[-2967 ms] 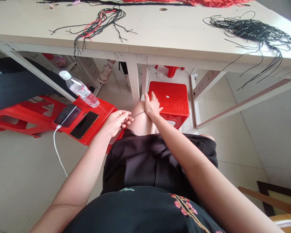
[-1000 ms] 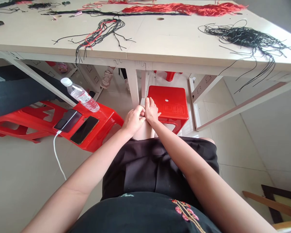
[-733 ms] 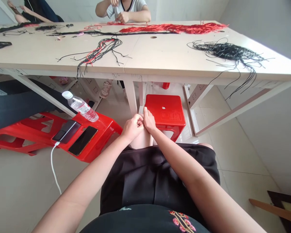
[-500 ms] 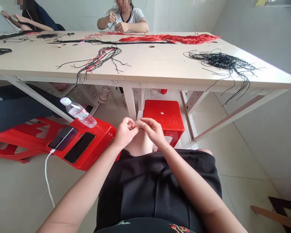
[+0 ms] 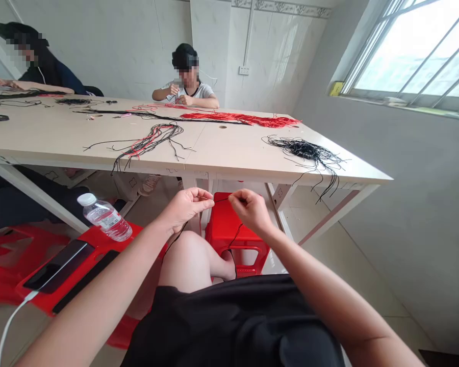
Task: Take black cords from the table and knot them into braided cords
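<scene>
A thin black cord (image 5: 222, 199) runs between my two hands, held above my knee. My left hand (image 5: 191, 205) pinches it between thumb and fingertips, and a length of cord hangs below that hand beside my leg. With its fingers curled in, my right hand (image 5: 249, 208) grips the other side of the short stretch. Another loose length hangs below the right hand, in front of the red stool (image 5: 224, 219). Any knot in the cord is too small to make out.
On the table (image 5: 214, 148) lie a black cord bundle (image 5: 308, 149), mixed black and red cords (image 5: 149, 138) and a red hank (image 5: 245, 120). At left a red stool bears a water bottle (image 5: 105, 218) and phone-like devices (image 5: 59, 267). Two people sit across the table.
My hands have moved apart, showing the cord stretched between them. The view has tilted up, bringing the window and the co-workers' heads into sight.
</scene>
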`<state>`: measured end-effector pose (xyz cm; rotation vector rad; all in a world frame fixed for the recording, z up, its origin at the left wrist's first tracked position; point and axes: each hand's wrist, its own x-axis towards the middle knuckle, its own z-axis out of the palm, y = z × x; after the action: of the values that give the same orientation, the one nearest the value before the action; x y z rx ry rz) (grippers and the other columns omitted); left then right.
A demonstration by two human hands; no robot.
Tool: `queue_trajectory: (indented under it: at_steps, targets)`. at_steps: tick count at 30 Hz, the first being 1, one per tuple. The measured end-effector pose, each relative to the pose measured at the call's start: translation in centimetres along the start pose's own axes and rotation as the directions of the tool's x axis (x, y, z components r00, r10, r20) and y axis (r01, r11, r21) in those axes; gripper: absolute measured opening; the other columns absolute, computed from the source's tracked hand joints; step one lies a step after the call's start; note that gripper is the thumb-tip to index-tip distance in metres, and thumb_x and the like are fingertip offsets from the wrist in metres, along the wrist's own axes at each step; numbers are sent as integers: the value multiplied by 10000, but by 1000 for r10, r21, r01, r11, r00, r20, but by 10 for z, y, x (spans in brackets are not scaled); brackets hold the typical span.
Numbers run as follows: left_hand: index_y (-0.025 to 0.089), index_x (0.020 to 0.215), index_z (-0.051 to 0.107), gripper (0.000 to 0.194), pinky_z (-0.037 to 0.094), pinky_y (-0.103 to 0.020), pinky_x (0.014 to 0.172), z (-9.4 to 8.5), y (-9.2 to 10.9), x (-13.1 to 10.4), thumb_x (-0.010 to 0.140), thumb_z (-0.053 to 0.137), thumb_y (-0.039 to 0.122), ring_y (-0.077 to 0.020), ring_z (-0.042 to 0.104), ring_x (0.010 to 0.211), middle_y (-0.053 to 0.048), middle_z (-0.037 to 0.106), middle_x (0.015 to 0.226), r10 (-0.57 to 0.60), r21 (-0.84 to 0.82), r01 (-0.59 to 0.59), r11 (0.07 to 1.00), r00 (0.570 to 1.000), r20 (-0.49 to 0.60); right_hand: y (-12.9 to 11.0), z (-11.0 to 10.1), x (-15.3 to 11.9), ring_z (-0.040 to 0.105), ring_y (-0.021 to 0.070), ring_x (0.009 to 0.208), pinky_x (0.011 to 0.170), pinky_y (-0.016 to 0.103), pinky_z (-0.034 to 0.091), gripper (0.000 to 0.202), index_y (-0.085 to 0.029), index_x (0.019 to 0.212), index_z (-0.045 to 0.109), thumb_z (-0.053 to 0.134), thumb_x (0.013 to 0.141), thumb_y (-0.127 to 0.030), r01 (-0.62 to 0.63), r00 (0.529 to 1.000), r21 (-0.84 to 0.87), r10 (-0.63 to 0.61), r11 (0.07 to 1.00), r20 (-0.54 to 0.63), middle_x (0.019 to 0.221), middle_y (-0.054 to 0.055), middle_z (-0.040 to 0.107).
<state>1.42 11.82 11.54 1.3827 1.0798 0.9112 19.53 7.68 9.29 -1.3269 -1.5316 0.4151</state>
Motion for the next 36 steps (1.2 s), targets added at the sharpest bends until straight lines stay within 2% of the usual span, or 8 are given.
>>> queue_trajectory:
  at_steps: [4,8,11,14,17,20,26,36]
  targets:
    - [174,662,661,226,326,-221,443,-8,14,46,520,774,309,-109,520,535,-25,648,629,148,171,-129,977,984,-100,26,-38,49,453,114,508,488,232,368,192,-186,641,551,506,726,-352,-128,988,-69,121,989,-96,546,-21,511]
    - [174,655,658,170,344,-234,452,-3,35,106,556,729,293,-130,539,554,-34,658,644,254,283,-202,938,954,-161,44,-59,97,360,90,442,433,223,309,148,-184,603,503,490,690,-302,-197,972,-119,177,973,-155,493,-43,421]
    - [174,638,645,127,399,-248,523,5,52,158,554,719,236,-137,559,598,-22,661,667,340,349,-257,901,918,-202,50,-61,135,345,93,426,428,231,300,124,-194,558,465,468,672,-242,-235,961,-190,198,953,-195,473,-42,398]
    - [170,653,621,95,436,-254,598,13,58,209,579,679,185,-146,590,656,-30,671,723,385,391,-274,879,891,-241,58,-56,172,354,110,415,440,252,321,155,-209,508,420,451,658,-184,-267,953,-279,210,923,-216,443,-35,374]
    - [166,705,604,123,447,-276,636,18,50,252,591,636,132,-167,604,693,-46,665,742,383,430,-238,871,877,-290,74,-48,205,462,157,484,519,292,398,170,-210,501,432,457,655,-145,-279,953,-377,206,883,-221,481,8,460]
    - [174,750,593,186,445,-296,684,19,38,282,585,619,93,-182,600,738,-43,655,758,382,479,-201,855,868,-317,97,-39,230,562,214,630,643,340,453,156,-200,540,484,469,683,-138,-270,959,-460,195,846,-204,622,78,588]
    - [198,856,590,297,422,-287,602,13,32,311,589,616,70,-172,565,677,-19,642,781,338,534,-147,832,899,-278,128,-33,258,585,282,822,800,425,458,143,-179,607,545,485,730,-137,-237,971,-535,186,811,-148,776,141,644]
    - [208,983,565,440,393,-281,613,17,36,309,574,589,47,-181,535,696,6,618,735,345,582,-127,803,896,-279,128,-34,259,563,304,881,823,451,447,125,-166,653,574,499,749,-138,-247,969,-541,185,804,-166,818,162,628]
